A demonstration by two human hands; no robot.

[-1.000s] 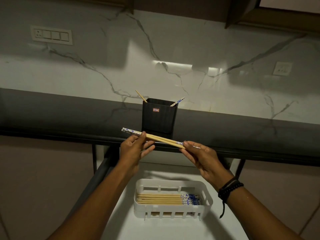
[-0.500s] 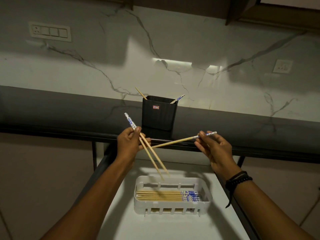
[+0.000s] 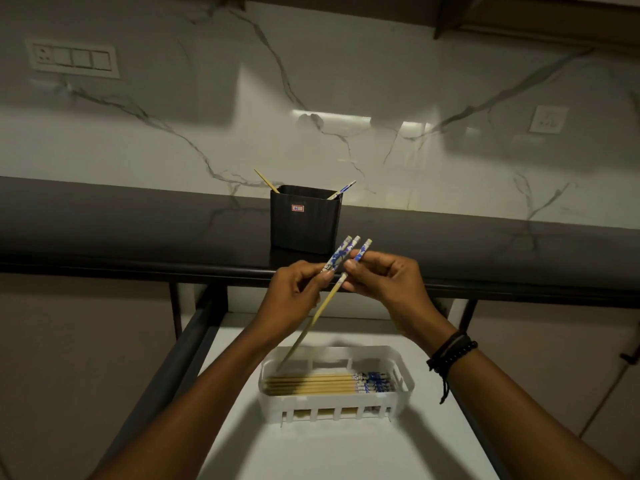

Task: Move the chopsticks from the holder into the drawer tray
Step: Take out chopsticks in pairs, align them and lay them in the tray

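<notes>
Dim kitchen, glossy white marble wall (image 3: 346,81) with grey veins and a dark counter (image 3: 121,223) above the open drawer, where the white slotted plastic tray (image 3: 403,370) holds a neat row of bamboo chopsticks (image 3: 311,384) lying lengthwise, blue-patterned ends to its right. Straight above the tray, the left hand (image 3: 294,299) and right hand (image 3: 384,275) are close together, each pinching the blue ends of the held chopsticks (image 3: 341,256). These thin sticks slant down toward the tray's left end, so I reckon they need swinging flat, with the left hand nearer the tips. Beyond the tray, the ribbed black holder (image 3: 304,230) has two leftover sticks (image 3: 266,180) poking out.
</notes>
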